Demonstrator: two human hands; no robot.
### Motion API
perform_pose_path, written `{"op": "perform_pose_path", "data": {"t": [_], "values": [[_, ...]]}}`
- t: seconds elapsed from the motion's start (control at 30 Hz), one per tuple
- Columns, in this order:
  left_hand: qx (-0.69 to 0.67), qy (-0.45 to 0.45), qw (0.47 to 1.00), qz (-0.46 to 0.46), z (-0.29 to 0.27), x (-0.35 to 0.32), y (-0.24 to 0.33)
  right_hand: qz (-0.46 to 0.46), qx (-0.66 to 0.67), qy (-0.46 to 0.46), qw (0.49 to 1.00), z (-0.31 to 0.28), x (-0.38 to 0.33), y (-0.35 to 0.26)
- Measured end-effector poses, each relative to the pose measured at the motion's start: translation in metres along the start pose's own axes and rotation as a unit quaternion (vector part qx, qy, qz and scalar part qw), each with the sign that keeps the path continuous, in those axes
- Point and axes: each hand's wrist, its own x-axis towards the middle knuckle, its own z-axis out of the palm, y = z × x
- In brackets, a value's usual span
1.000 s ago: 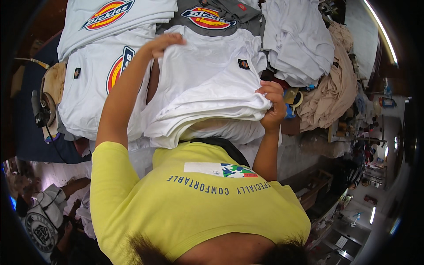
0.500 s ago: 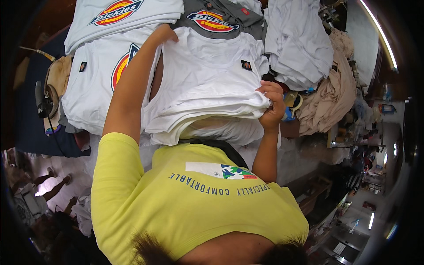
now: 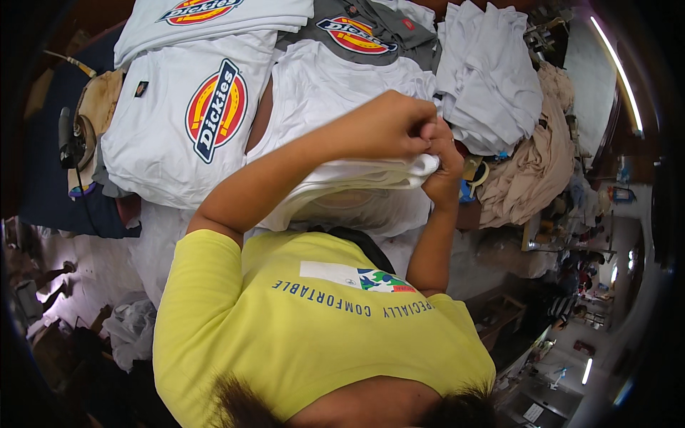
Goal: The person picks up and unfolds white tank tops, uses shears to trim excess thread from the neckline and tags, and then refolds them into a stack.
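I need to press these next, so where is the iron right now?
In the head view the iron sits at the far left, on a tan pad beside the white logo shirt, well away from both hands.

White tees (image 3: pixel 335 93), grey tee (image 3: pixel 371 28) w/ red-yellow logos

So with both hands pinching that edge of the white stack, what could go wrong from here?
1. Both hands, left and right, grip only one edge of the white stack, so lower layers might slide out or unfold.
2. The stack sits close to the logo shirt and the white pile; a tug could drag or rumple them.
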Motion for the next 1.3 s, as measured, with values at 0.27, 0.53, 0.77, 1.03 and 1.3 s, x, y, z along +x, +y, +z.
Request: {"op": "perform_pose_path", "data": {"t": [0.27, 0.53, 0.77, 1.03, 1.3], "values": [[0.484, 0.293, 0.757, -0.328, -0.132, -0.023, -0.230, 0.021, 0.018, 0.088, 0.996, 0.011, -0.007, -0.015], [0.374, 0.318, 0.861, -0.133, -0.110, -0.008, -0.161, -0.033, -0.108, 0.020, 0.993, 0.004, 0.001, -0.017], [0.167, 0.058, 0.980, 0.094, 0.018, -0.022, -0.019, 0.000, -0.049, -0.060, 0.997, 0.000, 0.010, -0.018], [0.537, 0.378, 0.696, -0.290, -0.127, -0.004, -0.264, 0.006, -0.060, 0.034, 0.998, 0.010, 0.003, -0.025], [0.421, 0.411, 0.800, -0.115, -0.096, 0.005, -0.199, 0.008, -0.103, -0.012, 0.995, 0.006, 0.001, -0.020]]}}
